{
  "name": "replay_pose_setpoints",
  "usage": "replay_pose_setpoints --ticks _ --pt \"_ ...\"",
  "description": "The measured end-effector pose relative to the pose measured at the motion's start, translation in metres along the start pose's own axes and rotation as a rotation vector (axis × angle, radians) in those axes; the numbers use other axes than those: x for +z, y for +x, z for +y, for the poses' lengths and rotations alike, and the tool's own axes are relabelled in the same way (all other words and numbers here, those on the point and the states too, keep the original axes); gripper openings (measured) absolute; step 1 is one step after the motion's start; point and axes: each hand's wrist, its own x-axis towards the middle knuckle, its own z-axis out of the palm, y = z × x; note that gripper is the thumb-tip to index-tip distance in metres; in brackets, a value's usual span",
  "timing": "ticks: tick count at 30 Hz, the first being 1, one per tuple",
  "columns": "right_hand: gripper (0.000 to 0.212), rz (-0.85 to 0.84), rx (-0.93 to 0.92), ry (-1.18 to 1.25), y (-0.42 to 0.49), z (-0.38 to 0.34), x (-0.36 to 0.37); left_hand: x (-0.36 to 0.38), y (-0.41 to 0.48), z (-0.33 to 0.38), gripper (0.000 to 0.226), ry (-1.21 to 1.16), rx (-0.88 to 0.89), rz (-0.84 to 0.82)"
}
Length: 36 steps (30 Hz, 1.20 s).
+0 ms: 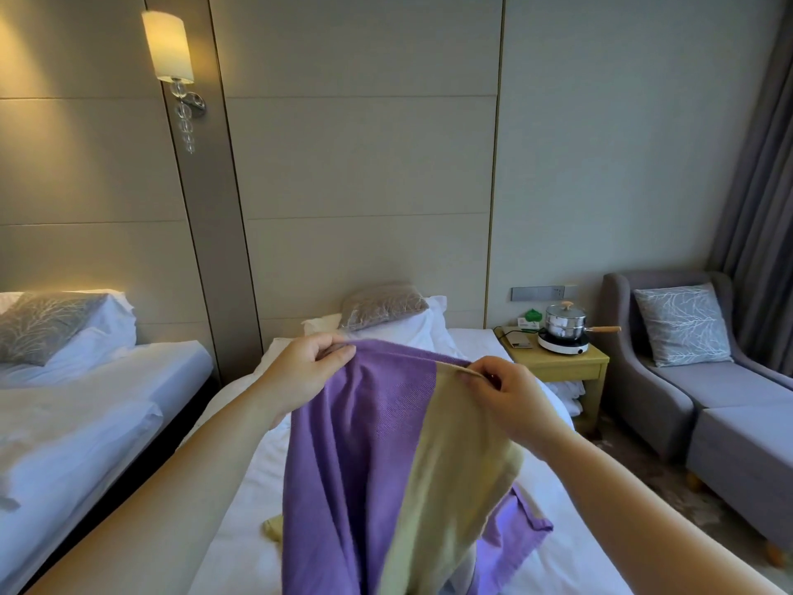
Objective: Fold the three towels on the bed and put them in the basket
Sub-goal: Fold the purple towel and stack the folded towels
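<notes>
Above the bed (240,530), a purple-and-cream towel (364,444) is pinched at its top edge by left hand (309,367) and right hand (510,401), seemingly not yet folded.

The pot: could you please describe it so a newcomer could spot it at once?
Find the grey armchair on the right; a wooden table stands between it and the bed. On its white hotplate sits the pot, the only shiny steel thing there, with a wooden handle.

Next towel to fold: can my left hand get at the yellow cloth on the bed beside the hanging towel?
Probably not yet: the left hand pinches the hanging towel aloft; nothing else blocks the yellow cloth.
</notes>
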Motion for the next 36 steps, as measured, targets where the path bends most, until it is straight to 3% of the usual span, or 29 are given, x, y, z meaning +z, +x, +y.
replay_pose_setpoints --ticks 4,6,8,11,14,19,24,31,36 --pt "0.012 -0.148 -0.11 -0.016 0.002 -0.023 -0.009 0.016 -0.015 -0.007 0.046 0.111 -0.129 -0.302" --pt "0.015 -0.279 -0.165 -0.054 0.001 -0.036 -0.005 0.037 -0.02 0.003 0.064 0.118 -0.076 -0.382" --pt "0.013 -0.361 -0.186 -0.077 -0.001 -0.043 0.002 0.059 -0.023 0.015 0.056 0.081 0.036 -0.416" --pt "0.005 -0.374 -0.184 -0.072 -0.004 -0.039 0.004 0.073 -0.022 0.028 0.022 0.125 0.147 -0.34" --pt "0.007 -0.341 -0.181 -0.028 -0.01 -0.026 -0.004 0.07 -0.021 0.03 0.009 0.125 0.158 -0.29" --pt "0.03 -0.335 -0.193 -0.181 -0.017 -0.013 -0.004 0.062 -0.021 0.036 0.011 0.019 0.157 -0.218" --pt "0.016 -0.144 -0.135 0.058 -0.018 -0.011 -0.002 0.048 -0.023 0.037 0.006 -0.051 0.076 -0.241" --pt "0.01 -0.189 -0.122 0.182 -0.018 -0.018 0.016 0.059 -0.037 0.033 0.02 0.148 0.097 -0.305" --pt "0.012 -0.199 -0.049 0.303 -0.023 -0.007 0.025 0.059 -0.034 0.03 0.019 0.071 0.083 -0.182"
